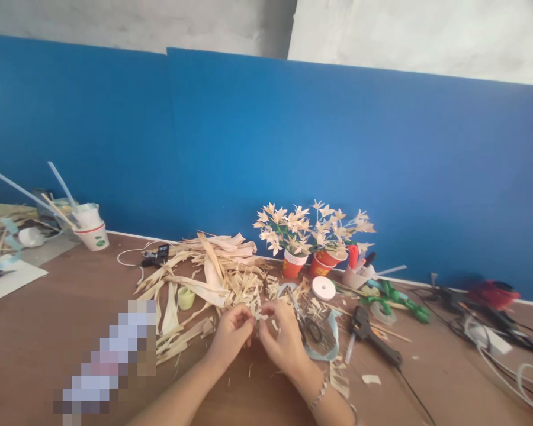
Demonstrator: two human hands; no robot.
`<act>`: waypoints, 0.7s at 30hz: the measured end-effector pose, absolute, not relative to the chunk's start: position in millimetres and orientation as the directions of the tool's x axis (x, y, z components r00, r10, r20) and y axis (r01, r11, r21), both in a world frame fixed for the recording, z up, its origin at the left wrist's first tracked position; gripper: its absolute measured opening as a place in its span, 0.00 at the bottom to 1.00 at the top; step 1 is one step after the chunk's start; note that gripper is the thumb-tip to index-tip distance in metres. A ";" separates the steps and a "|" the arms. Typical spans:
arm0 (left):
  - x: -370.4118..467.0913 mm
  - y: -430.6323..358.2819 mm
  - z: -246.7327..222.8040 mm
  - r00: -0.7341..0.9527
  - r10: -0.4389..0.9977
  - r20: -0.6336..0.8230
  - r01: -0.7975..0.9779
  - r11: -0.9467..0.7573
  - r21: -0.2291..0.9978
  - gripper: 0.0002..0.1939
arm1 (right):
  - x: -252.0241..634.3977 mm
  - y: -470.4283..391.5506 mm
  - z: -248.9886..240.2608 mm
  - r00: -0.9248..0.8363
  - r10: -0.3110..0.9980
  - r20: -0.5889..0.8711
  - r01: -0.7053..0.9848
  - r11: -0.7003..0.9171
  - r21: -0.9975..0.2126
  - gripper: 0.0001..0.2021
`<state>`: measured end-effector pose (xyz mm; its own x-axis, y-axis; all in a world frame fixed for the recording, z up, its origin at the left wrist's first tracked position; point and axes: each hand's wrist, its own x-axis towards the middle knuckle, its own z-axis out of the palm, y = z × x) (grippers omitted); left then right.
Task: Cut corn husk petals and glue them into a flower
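My left hand (234, 332) and my right hand (283, 332) meet over the front edge of a pile of dried husk strips (244, 287). Fingers and thumb are pinched together on both. Whatever sits between the fingertips is too small to make out; pale bits of husk show right behind them. Just right of my right hand lie scissors (311, 330) with dark handles and a loop of light blue ribbon (333, 337). A white spool (324, 288) lies beyond it.
Pale husk flowers (293, 228) stand in red paper cups (293, 265) along the blue partition (337, 148). To the right are a black glue gun (373, 337) with its cord, green tape (400, 300) and tangled cables (484, 331). At left stands a white cup (93, 236) with sticks.
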<state>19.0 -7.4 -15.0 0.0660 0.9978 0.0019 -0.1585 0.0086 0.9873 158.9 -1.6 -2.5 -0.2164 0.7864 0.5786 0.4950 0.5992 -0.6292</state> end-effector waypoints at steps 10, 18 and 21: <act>17.8 -9.6 -18.8 0.144 0.987 0.069 -0.109 -0.054 0.993 0.07 | 156.5 9.2 3.5 -0.157 0.984 0.090 0.117 0.109 -0.987 0.12; 17.3 -9.9 -14.8 0.132 0.990 0.041 -0.156 -0.020 0.987 0.09 | 159.1 3.2 12.5 -0.212 0.971 0.110 0.147 0.143 -0.979 0.10; 17.7 -8.8 -16.1 0.113 0.993 0.038 -0.158 -0.020 0.987 0.10 | 159.7 2.3 17.3 -0.211 0.971 0.114 0.162 0.150 -0.975 0.11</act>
